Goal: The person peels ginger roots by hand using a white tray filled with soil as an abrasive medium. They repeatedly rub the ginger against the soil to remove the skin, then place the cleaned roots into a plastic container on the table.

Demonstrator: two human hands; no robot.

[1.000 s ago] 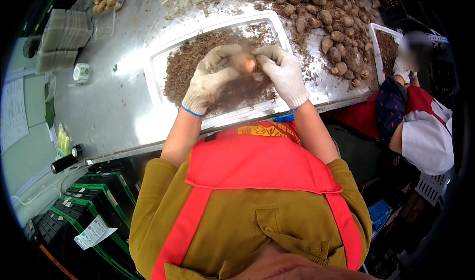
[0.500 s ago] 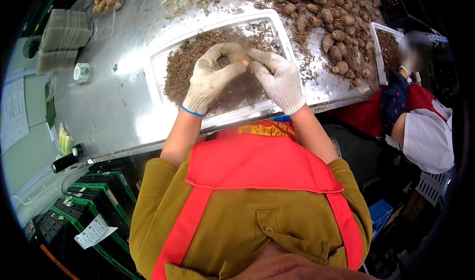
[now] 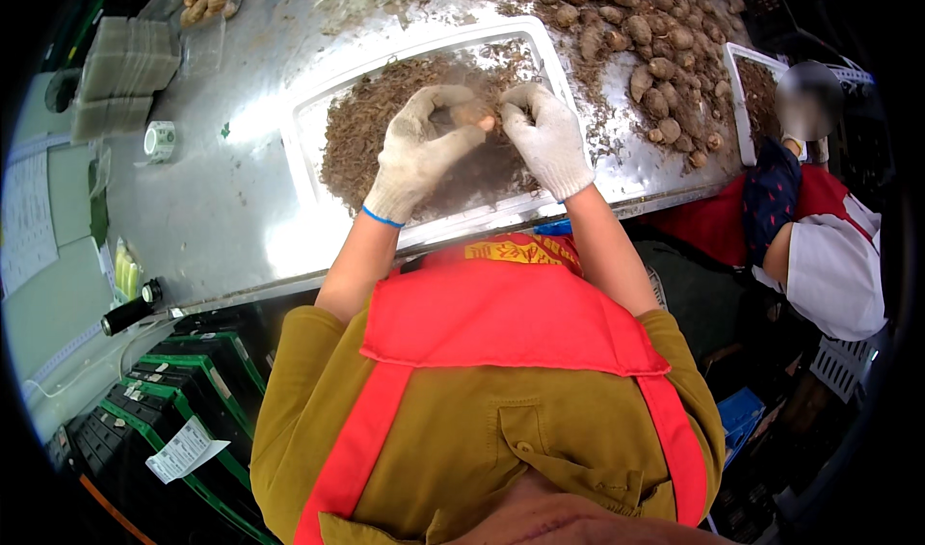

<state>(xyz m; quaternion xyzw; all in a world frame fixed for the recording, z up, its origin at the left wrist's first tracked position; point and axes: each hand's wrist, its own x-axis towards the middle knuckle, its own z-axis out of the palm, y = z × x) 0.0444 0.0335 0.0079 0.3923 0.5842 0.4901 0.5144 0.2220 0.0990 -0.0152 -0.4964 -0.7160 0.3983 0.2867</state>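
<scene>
Smooth, glaring metal formed the counter (image 3: 222,184), with knobbly, soil-dusted tubers (image 3: 655,39) heaped far right. Over a white, rimmed tray (image 3: 299,155) of shaggy brown scraps (image 3: 366,126), the knit-gloved left hand (image 3: 419,145) had its grip closed around a rounded, pink-ended tuber (image 3: 470,113). The right hand (image 3: 549,145) curled just beside it; whether that grip held anything, I could not tell. Compared with half a second earlier, the right hand sat slightly farther right.

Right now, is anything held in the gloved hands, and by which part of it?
The left hand holds a brown tuber by its body, with the pale end exposed. Whether the right hand grips it too is unclear.
</scene>
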